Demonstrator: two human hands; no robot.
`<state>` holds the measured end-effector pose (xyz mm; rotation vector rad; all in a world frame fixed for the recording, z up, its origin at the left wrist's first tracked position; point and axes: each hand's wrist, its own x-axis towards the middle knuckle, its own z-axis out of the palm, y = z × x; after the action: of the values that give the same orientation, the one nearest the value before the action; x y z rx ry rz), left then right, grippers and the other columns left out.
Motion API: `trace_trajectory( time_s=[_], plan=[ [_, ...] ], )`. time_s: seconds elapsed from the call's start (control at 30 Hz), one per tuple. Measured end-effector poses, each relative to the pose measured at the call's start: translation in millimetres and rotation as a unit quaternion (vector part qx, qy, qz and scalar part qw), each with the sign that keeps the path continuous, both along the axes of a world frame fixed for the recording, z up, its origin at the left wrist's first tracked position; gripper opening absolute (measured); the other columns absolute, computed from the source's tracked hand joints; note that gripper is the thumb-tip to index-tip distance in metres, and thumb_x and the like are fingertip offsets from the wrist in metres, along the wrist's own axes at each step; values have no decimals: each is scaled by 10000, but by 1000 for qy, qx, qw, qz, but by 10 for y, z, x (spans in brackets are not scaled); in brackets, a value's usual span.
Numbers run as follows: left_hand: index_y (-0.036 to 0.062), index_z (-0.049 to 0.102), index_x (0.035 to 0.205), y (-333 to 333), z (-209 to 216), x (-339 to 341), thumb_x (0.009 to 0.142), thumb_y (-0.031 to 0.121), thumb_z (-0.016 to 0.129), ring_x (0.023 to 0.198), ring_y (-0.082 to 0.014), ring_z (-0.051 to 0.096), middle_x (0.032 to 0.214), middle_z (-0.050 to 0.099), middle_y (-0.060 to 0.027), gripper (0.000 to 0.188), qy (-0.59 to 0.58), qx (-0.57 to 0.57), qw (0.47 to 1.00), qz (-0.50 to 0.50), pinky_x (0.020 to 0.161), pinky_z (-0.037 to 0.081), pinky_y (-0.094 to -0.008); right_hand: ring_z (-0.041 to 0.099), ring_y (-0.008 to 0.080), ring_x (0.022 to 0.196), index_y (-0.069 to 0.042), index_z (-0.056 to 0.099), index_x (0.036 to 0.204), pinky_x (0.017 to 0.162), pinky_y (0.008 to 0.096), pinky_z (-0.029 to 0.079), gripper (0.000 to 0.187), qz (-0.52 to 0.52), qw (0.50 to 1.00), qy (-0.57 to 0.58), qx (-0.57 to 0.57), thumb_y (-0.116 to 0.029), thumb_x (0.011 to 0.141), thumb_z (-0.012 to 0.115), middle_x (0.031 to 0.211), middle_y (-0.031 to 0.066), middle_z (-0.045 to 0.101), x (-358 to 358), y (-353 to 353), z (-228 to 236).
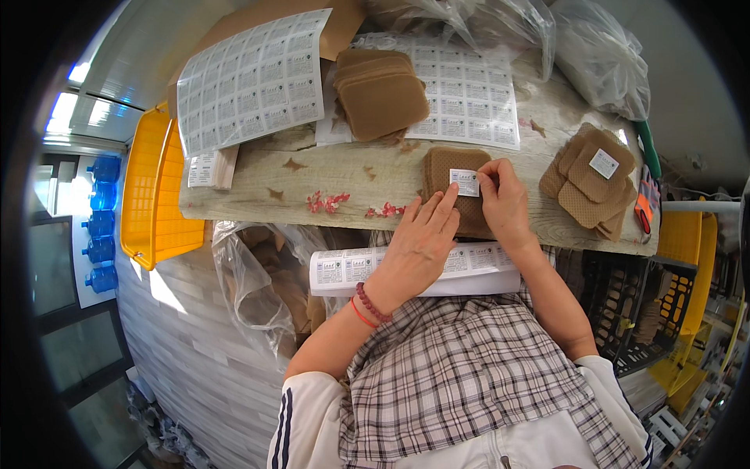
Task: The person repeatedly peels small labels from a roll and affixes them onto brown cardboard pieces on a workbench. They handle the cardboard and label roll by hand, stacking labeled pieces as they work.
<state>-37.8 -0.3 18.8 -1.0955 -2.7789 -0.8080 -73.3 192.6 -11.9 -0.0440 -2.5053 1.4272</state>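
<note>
At the table's near edge, a white printed label [466, 182] lies on the top piece of a stack of brown textured square pads [438, 164]. My left hand [414, 248] is stretched out, its fingertips resting on the label's left side and the pad. With thumb and finger closed, my right hand [506, 205] pinches the label's right edge. A sheet of labels [336, 270] lies curved across my lap, partly under my left hand. Over to the right is a loose pile of similar pads [578, 187], the top one bearing a label [603, 164].
Farther back stand a stack of smooth brown pads [383, 98] and label sheets [254, 90]. Clear plastic bags [601, 59] lie at the back right. A yellow basket [178, 227] is left of the table [258, 195]; a black crate [617, 297] sits below right. Orange-handled scissors [644, 207] hang nearby.
</note>
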Motion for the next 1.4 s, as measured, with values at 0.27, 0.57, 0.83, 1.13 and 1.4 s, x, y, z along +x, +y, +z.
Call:
trace_trajectory(
  time_s=[0.27,0.57,0.83,1.13,1.4],
  plan=[
    [-8,559,1289,2,-4,5,829,147,771,1368,-349,460,1509,471,-198,529,4,-39,999,-1,1157,343,-533,654,340,808,-19,575,994,673,419,535,140,-4,986,94,140,16,890,662,898,138,614,17,-38,-42],
    [31,564,1231,14,14,-27,764,102,792,1289,-355,495,1542,442,-182,525,-33,4,999,10,1047,418,-491,668,324,881,-95,662,1206,699,418,555,295,-69,982,77,155,-52,914,668,1115,101,603,39,-84,-89],
    [41,560,1197,3,-93,-41,763,60,760,1285,-354,475,1562,413,-184,478,-28,29,999,29,1035,426,-480,679,280,833,-87,723,1117,687,376,536,220,-55,956,178,228,-55,900,708,979,73,664,-15,3,-47],
    [49,546,1300,7,-203,106,830,72,732,1454,-408,359,1560,384,-226,506,-19,67,995,75,1117,398,-533,690,373,731,-86,608,1043,663,465,537,93,-17,988,45,148,-117,955,607,793,157,698,82,155,290],
    [19,703,1021,-362,-25,251,881,108,700,1051,-360,638,1063,713,-138,166,-25,107,991,80,965,485,-456,708,374,982,-184,628,1270,829,487,563,275,-295,881,142,341,-298,1026,574,1062,134,739,2,1507,835]
  ],
)
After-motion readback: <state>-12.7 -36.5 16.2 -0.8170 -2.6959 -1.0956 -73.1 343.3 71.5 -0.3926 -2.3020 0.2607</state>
